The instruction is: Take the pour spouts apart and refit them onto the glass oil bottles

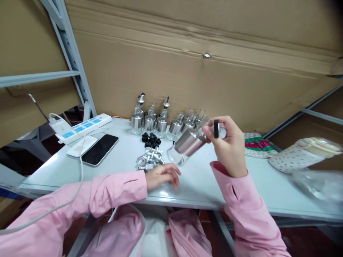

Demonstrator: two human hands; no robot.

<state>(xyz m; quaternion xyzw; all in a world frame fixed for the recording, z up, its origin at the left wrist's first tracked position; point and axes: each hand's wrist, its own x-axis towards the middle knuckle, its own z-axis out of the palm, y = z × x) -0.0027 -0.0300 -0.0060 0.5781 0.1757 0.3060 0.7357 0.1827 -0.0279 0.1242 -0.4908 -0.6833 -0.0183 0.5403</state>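
My right hand grips a glass oil bottle by its neck, above the table. The bottle has a steel sleeve and is tilted, its base pointing down and left; a silver and black pourer top shows at my fingers. My left hand is empty with its fingers loosely stretched, low over the table near the front edge. Just behind it lies a heap of silver pourer parts. Beyond that is a cluster of black stoppers. Similar bottles stand at the back, two of them with pourer tops.
On the left are a black-screened phone, a white power strip and a charging cable that crosses my left sleeve. To the right lie a dotted cup, a clear plastic bag and a coloured packet. Cardboard walls the back.
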